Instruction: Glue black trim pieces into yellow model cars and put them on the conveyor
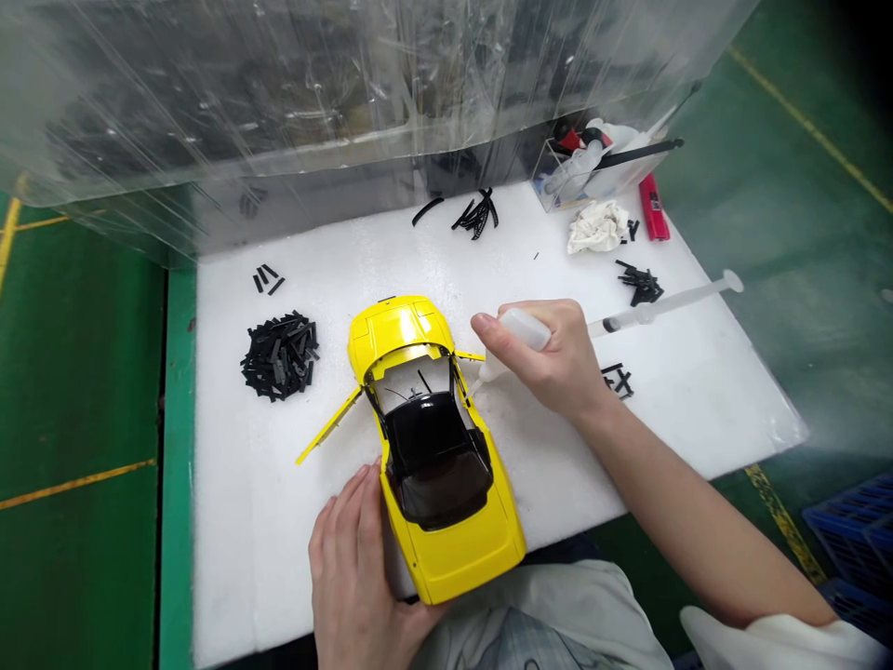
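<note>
A yellow model car body (460,558) with a black roof lies on the white foam-topped table, both doors swung outward. My left hand (355,568) grips the car's rear left side, fingers along the flank and thumb at the back edge. In my right hand (554,358) is a small white squeeze bottle (525,328), tilted so that its thin nozzle points down at the right door opening. Whether the nozzle touches the car I cannot tell. Just beyond that hand lies a clear syringe (662,305).
A heap of small black strips (280,357) lies left of the car, and curved black pieces (477,214) lie behind it. At the back right are a clear box of tools (558,186), a crumpled white cloth (598,227) and a red tool (654,208). Plastic sheeting (279,93) hangs behind.
</note>
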Demonstrator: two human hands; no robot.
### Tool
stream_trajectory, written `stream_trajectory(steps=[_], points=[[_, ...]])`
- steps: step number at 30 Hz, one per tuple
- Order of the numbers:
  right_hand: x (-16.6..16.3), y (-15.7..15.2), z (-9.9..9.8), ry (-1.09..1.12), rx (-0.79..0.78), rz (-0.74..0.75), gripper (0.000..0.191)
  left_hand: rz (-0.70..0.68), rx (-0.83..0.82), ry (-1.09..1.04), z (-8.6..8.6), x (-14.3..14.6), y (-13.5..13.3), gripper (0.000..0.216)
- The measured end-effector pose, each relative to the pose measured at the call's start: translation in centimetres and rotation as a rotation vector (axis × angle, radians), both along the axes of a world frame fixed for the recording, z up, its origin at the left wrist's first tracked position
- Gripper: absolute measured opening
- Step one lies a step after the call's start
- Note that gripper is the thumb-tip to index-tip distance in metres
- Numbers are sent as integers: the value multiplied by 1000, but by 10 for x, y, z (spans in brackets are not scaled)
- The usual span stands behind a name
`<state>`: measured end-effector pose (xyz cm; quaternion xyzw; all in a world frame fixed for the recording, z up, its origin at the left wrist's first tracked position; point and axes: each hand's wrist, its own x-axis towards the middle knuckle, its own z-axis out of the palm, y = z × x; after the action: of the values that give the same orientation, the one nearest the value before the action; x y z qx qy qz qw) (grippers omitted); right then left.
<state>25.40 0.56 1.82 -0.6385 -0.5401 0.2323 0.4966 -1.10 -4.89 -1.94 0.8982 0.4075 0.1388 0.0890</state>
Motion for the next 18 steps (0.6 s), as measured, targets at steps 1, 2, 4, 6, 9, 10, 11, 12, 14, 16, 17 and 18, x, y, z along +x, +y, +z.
stream_trajectory(steps=[1, 2, 4, 6, 9, 10, 11, 12, 14, 16, 17, 18], points=[[0, 0, 1, -3, 5, -4, 54, 0, -1, -1, 0, 0, 0, 93], [0, 0, 1, 1, 11, -12, 54, 0, -3, -1, 0, 0, 0, 93], [1, -1, 2, 30, 22, -37, 53, -1, -7, -1, 0, -1, 0, 94], [2, -2, 3, 89, 25, -62, 54, -1, -13, 1, 0, -2, 0, 94], [5, -2, 1, 223, 41, -88, 56, -1, -14, -4, -1, -3, 0, 95], [6, -2, -1, 276, 55, -94, 56, -3, -15, -5, -1, -4, 0, 96], [7, -1, -3, 330, 71, -99, 56, -6, -14, -6, -1, -4, 0, 97], [9, -1, -4, 382, 86, -107, 57, -10, -12, -7, -1, -4, 0, 97], [11, 1, -7, 473, 97, -125, 56, -16, -11, -9, -1, -3, 0, 96], [11, 3, -7, 549, 72, -143, 54, 7, -15, -19, -1, -1, -1, 93], [11, 4, -6, 588, 55, -148, 54, 27, -18, -26, 0, 0, -1, 92], [10, 5, -5, 629, 42, -149, 54, 38, -19, -33, 0, 2, -2, 92]])
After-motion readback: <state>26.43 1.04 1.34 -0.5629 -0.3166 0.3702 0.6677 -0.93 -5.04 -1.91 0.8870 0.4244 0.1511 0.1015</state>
